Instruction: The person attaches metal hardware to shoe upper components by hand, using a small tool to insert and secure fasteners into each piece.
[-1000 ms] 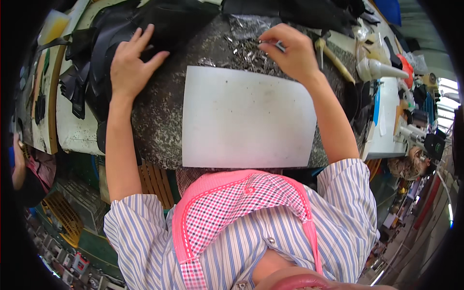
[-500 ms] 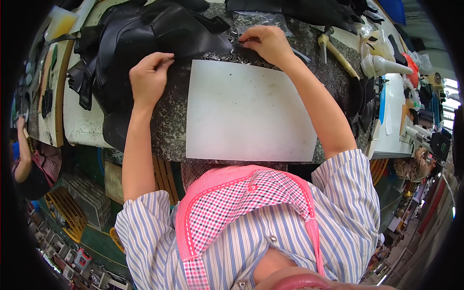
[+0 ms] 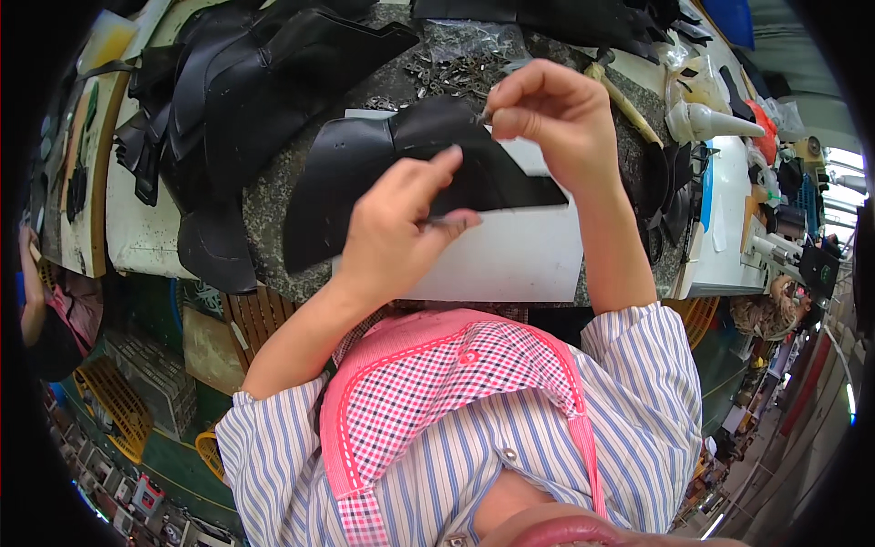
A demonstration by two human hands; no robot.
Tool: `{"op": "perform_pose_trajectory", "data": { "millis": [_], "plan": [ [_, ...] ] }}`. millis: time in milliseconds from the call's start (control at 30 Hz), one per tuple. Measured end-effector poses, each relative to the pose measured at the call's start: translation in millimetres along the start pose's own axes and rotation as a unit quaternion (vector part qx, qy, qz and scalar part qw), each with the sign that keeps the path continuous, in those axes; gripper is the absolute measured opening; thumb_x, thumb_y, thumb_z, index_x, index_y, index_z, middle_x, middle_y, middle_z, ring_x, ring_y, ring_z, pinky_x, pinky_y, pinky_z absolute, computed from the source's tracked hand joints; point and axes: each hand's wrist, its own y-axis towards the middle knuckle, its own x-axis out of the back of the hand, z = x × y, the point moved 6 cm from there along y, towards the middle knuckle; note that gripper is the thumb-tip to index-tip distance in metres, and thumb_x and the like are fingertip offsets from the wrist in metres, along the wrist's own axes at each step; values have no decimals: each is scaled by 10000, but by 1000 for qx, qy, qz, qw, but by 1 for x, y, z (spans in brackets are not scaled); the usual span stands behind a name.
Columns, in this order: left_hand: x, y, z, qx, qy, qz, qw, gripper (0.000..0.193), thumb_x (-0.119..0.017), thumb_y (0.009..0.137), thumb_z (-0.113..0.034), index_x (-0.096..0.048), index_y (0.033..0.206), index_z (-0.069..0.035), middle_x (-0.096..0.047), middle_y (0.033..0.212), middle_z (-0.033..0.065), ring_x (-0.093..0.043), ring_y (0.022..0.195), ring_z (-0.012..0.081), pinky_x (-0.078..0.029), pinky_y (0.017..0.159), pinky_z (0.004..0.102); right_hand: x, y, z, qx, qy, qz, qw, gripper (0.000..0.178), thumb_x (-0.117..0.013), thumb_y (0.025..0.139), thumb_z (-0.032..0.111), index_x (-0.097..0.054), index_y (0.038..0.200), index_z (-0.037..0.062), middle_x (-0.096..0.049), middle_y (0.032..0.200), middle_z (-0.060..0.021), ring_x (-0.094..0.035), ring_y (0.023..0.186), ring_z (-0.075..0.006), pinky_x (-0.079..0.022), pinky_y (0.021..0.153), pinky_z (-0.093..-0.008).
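A black leather-like cut piece [image 3: 355, 173] lies over a white board [image 3: 510, 255], a seam crossing its upper part. Over its middle is my left hand [image 3: 392, 228], index finger and thumb apart at the tips. A small dark sliver shows along that thumb, apparently kept in the hand; its kind is unclear. Above the piece's far right edge, my right hand [image 3: 565, 118] pinches a small metal fitting [image 3: 483, 118] between thumb and fingertips. Loose small metal fittings [image 3: 447, 77] lie heaped beyond the board, next to a clear plastic bag [image 3: 478, 38].
Stacked black pieces [image 3: 246, 100] fill the table's left side, with more black sheets [image 3: 547, 18] at the back. A hammer handle [image 3: 633, 109] lies right of my right hand. Beyond it stands a white nozzle bottle [image 3: 715, 123]. Another person's arm [image 3: 32, 283] shows far left.
A black piece now covers much of the board. My left hand has come from the stack to over it. My right hand has moved from the metal heap toward me, pinching a fitting.
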Motion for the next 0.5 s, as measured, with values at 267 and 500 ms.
{"op": "perform_pose_trajectory", "data": {
  "millis": [267, 500],
  "plan": [
    [13, 10, -7, 44, -302, -45, 951, 81, -604, 809, -69, -583, 864, -13, -536, 663, -12, -412, 546, 15, -323, 488, 151, -29, -19, 15, 2, 25, 47, 999, 91, -632, 710, -59, -585, 784, -35, -588, 735, -46, -566, 660, -92, -467, 584, -191],
    [-2, 10, -6, 75, -498, 11, 864, 146, -505, 883, -168, -526, 852, -27, -503, 664, -7, -391, 566, 44, -309, 510, 168, -36, -16, 29, 116, -76, 103, 985, 89, -622, 707, -75, -583, 768, -23, -568, 740, -39, -558, 676, -99, -464, 610, -216]
  ]
}}
